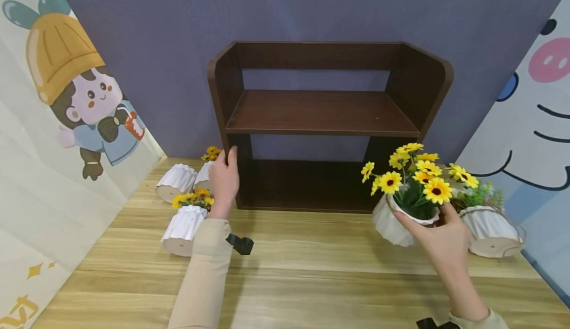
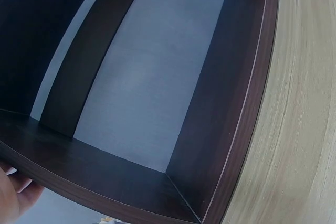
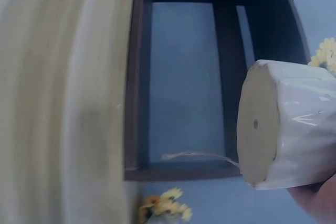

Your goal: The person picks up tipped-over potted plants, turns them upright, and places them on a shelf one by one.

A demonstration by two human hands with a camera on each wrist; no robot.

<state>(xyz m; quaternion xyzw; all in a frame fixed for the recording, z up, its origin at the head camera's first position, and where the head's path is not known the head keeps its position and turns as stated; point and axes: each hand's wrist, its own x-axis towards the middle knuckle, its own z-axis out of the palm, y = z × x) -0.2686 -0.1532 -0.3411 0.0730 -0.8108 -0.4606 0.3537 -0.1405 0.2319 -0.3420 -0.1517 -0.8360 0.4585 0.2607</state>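
A dark brown two-tier wooden shelf (image 1: 322, 114) stands against the wall. My left hand (image 1: 224, 178) is at its left side panel, fingers extended along the front edge. In the left wrist view, part of that hand (image 2: 13, 198) shows outside the panel. My right hand (image 1: 445, 245) grips a white fluted flower pot (image 1: 394, 225) by its rim, thumb on the near side. Yellow artificial flowers (image 1: 414, 175) fill the pot, which is tilted in front of the shelf's right side. The right wrist view shows the pot's flat base (image 3: 256, 124) and a loose string beside it.
Several white pots lie on their sides left of the shelf, including one with orange-yellow flowers (image 1: 182, 227). Another white pot (image 1: 492, 230), with twine and green foliage, lies at the right. All are on the wood-grain table (image 1: 303, 274). Printed panels flank the blue-grey wall.
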